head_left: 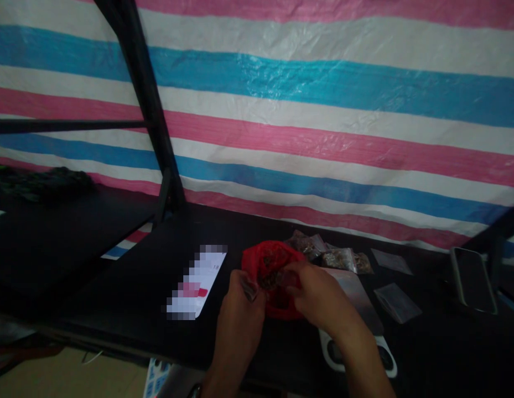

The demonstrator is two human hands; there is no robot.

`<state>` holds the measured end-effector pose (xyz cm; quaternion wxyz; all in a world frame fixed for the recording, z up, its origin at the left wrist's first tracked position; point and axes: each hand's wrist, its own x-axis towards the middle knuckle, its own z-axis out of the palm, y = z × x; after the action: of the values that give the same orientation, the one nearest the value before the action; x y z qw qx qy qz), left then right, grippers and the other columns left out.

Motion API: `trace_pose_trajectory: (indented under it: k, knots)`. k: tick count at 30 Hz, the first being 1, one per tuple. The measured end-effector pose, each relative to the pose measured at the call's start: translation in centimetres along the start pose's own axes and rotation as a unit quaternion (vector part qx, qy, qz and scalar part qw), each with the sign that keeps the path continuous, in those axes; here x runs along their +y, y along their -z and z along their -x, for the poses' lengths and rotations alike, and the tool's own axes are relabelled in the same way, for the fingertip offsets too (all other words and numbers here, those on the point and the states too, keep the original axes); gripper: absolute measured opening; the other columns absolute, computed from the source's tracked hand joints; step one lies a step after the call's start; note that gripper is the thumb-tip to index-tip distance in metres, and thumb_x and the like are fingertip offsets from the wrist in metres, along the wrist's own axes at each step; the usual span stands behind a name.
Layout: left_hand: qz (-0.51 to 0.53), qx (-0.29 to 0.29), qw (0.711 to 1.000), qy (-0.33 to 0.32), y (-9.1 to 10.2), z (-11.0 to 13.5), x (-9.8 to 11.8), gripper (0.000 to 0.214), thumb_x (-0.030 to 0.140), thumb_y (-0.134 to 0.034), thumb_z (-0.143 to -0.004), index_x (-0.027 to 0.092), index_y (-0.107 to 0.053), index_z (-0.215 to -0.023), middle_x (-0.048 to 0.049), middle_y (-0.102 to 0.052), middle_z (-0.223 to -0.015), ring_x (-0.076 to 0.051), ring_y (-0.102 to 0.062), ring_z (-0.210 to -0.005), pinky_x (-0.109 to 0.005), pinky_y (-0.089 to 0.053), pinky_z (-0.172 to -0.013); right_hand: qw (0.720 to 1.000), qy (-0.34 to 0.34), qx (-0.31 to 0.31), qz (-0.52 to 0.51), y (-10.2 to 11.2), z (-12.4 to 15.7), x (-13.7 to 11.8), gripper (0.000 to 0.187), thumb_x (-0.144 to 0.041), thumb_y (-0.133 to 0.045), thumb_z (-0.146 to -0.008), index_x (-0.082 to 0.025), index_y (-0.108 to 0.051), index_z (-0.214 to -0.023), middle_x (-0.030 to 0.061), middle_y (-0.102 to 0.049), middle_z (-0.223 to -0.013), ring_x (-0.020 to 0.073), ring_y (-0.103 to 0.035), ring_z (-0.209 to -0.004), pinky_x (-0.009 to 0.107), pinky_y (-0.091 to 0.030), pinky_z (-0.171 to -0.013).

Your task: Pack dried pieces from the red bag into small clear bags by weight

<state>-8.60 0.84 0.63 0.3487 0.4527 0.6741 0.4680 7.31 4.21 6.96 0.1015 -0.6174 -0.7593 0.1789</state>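
A red plastic bag (pixel 277 309) stands open on the black table, with small brown dried-looking pieces (pixel 270 265) inside. At its left edge my left hand (pixel 240 309) is closed, and a bit of a small clear plastic bag (pixel 249 288) shows between thumb and fingers. My right hand (pixel 317 290) reaches over the right rim, its fingers pinched together above the pieces. Something clear or brownish shows at those fingertips, too dim to make out. Under the right forearm lies a white kitchen scale (pixel 358 298) with a metal plate, its front panel partly hidden by the arm.
Several filled clear zip bags (pixel 339 258) lie behind the scale. To its right are two flat clear bags (pixel 396 303) and a phone (pixel 474 279). A lit phone (pixel 198 284) lies left of the red bag. A black metal post (pixel 151 105) rises before the striped sheet (pixel 323 132).
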Motion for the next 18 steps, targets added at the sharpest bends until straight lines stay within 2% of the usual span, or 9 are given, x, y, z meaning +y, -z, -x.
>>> trace_pose_trajectory:
  k: [3, 10, 15, 18]
  knots:
    - [0.034, 0.021, 0.999, -0.012, -0.1, -0.4, -0.3, 0.013, 0.022, -0.062, -0.082, 0.027, -0.052, -0.089, 0.0015, -0.063, -0.077, -0.024, -0.066, -0.071, -0.033, -0.045, -0.066, 0.997, 0.005, 0.042, 0.063, -0.4, -0.9, 0.2, 0.048, 0.003, -0.059, -0.081, -0.02, -0.078, -0.118, 0.0135, -0.076, -0.128, 0.0312, -0.069, -0.121, 0.041, -0.048, -0.102]
    - [0.103, 0.062, 0.991, -0.057, -0.4, -1.1, 0.1, 0.017, 0.024, -0.062, -0.07, 0.026, -0.05, -0.082, 0.0041, -0.053, -0.075, -0.019, -0.056, -0.069, -0.032, -0.047, -0.067, 0.994, 0.006, 0.025, 0.106, -1.9, -2.1, 0.4, 0.051, 0.005, -0.059, -0.074, -0.019, -0.079, -0.114, 0.0098, -0.075, -0.127, 0.0313, -0.064, -0.124, 0.041, -0.048, -0.104]
    - [0.203, 0.023, 0.979, -0.011, -0.4, -1.5, 0.4, 0.02, 0.03, -0.062, -0.068, 0.024, -0.055, -0.085, 0.0022, -0.061, -0.082, -0.018, -0.06, -0.076, -0.032, -0.052, -0.072, 0.994, 0.019, 0.024, 0.108, -2.2, -2.1, 0.0, 0.052, 0.006, -0.056, -0.075, -0.018, -0.078, -0.115, 0.0111, -0.076, -0.125, 0.0322, -0.063, -0.124, 0.042, -0.048, -0.104]
    - [0.248, 0.023, 0.968, 0.007, -0.3, -1.6, 0.6, 0.021, 0.028, -0.064, -0.065, 0.025, -0.054, -0.084, 0.0045, -0.058, -0.078, -0.016, -0.058, -0.07, -0.028, -0.05, -0.064, 0.995, 0.019, 0.027, 0.095, -2.3, -2.1, 0.0, 0.048, 0.005, -0.058, -0.075, -0.018, -0.078, -0.113, 0.0118, -0.076, -0.124, 0.0322, -0.063, -0.124, 0.042, -0.048, -0.103]
